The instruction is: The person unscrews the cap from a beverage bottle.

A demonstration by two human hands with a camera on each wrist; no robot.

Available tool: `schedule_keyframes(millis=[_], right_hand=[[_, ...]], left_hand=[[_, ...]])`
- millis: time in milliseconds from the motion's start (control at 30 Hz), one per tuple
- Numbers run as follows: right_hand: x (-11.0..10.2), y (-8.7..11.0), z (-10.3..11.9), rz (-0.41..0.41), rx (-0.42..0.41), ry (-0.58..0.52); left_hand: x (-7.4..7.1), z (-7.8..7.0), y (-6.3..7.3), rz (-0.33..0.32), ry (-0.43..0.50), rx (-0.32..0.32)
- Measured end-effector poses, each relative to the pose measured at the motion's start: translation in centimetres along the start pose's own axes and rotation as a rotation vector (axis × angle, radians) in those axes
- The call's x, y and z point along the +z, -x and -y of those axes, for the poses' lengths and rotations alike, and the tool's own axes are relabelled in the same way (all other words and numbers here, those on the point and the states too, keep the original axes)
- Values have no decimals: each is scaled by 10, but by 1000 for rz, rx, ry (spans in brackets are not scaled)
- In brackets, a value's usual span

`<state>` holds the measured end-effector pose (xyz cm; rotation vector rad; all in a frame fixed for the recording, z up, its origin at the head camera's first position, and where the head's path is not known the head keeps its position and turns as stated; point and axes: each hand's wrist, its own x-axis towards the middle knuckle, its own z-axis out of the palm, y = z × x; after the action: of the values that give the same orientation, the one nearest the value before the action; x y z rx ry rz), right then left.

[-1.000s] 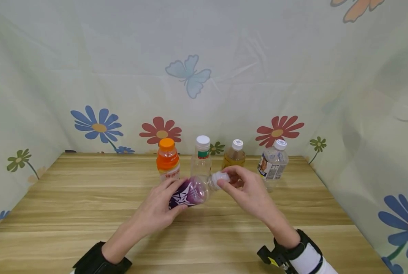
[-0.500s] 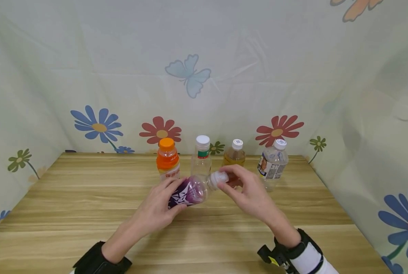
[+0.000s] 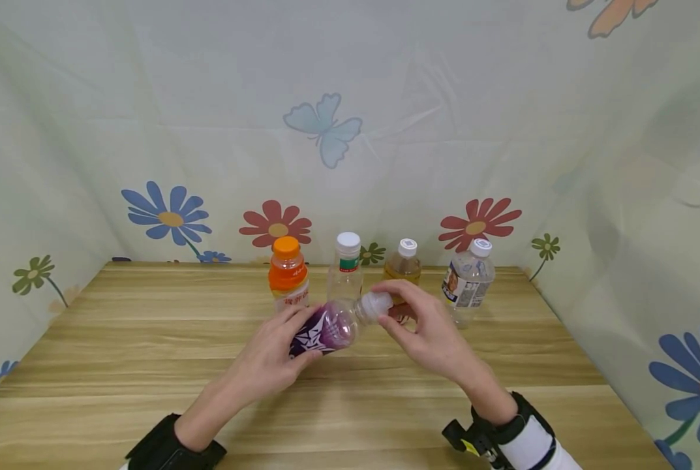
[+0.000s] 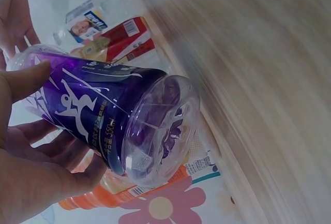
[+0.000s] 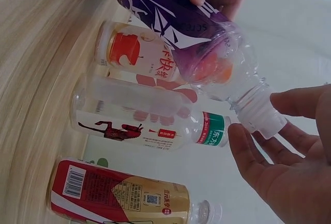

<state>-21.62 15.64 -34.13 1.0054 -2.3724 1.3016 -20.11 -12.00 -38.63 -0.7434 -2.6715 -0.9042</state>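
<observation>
My left hand [image 3: 273, 356] holds a clear plastic bottle with a purple label [image 3: 320, 333], thumb on one side and fingers round the other. The bottle tilts, neck toward the right, and its clear base [image 4: 160, 131] shows in the left wrist view, above the table. At the neck, my right hand [image 3: 428, 326] has its thumb and fingers curled round the white translucent cap [image 5: 261, 113]. The cap sits at the mouth of the bottle; whether it is loose on the thread cannot be told. Some right fingertips are hidden behind the cap in the head view.
Behind the hands stand an orange-capped bottle [image 3: 288, 274], a clear bottle with a white cap [image 3: 348, 261], a bottle with a gold label [image 5: 150, 195] and a clear bottle with a picture label [image 3: 468, 281]. The wooden table [image 3: 150, 326] meets a flowered curtain [image 3: 209, 130].
The right fingers and thumb have shifted slightly about the cap and spread a little wider. The left hand and bottle stay nearly where they were.
</observation>
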Motion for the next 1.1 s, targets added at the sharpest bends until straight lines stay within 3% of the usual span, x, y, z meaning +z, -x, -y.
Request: schedule_keyframes(millis=[333,867,1100], right_hand=[[2,-1,0,-24,35,-3],[3,1,-1,-82,221,79],[4,1,-1,-95,207,89]], left_hand=[[0,-1,1,26,17,-18],[1,-2,1,-1,-26,-1],[1,-2,0,-4,-31,5]])
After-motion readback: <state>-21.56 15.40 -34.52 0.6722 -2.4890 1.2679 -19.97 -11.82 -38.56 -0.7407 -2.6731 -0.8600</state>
